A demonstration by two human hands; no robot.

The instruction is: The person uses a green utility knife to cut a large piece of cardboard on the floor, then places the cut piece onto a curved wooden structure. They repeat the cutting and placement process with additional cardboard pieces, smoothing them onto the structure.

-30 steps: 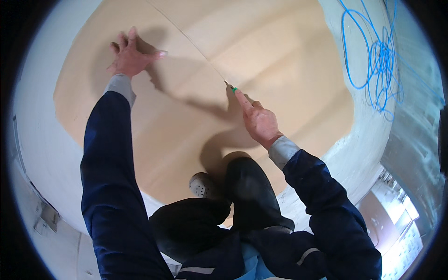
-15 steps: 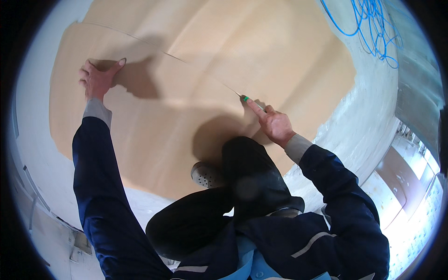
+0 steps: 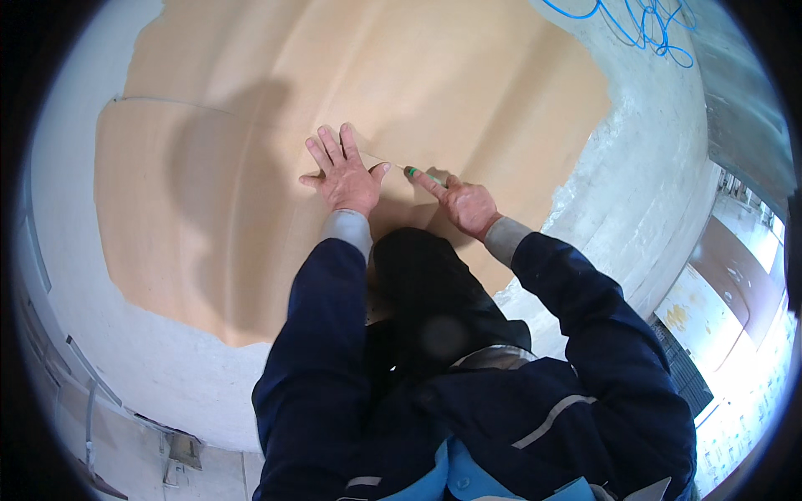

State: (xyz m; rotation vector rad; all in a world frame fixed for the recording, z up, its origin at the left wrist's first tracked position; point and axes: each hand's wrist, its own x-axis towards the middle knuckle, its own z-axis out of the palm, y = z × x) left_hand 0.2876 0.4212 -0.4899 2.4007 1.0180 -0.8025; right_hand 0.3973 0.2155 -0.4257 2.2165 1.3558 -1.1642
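Observation:
A large tan sheet with ragged edges, like a leather hide (image 3: 468,83), lies spread beneath me. My right hand (image 3: 469,207) grips a slim knife with a green-banded handle (image 3: 412,172), its index finger stretched along the top. The thin blade points left and touches the sheet at the end of a fine cut line (image 3: 376,156). Just left of the tip, my left hand (image 3: 347,177) is pressed flat on the sheet, fingers spread, holding nothing. My bent knee (image 3: 422,267), in dark trousers, is close below the hands.
Loose loops of blue cable or hose (image 3: 643,29) lie at the upper right on the pale surface (image 3: 622,196) around the sheet. A grey panel (image 3: 743,117) stands beyond them. Another faint line (image 3: 171,101) crosses the sheet at the left.
My left hand has moved right, from the sheet's left part to beside the knife tip, and now lies flat. The knife and right hand are slightly further left in view, which has also shifted.

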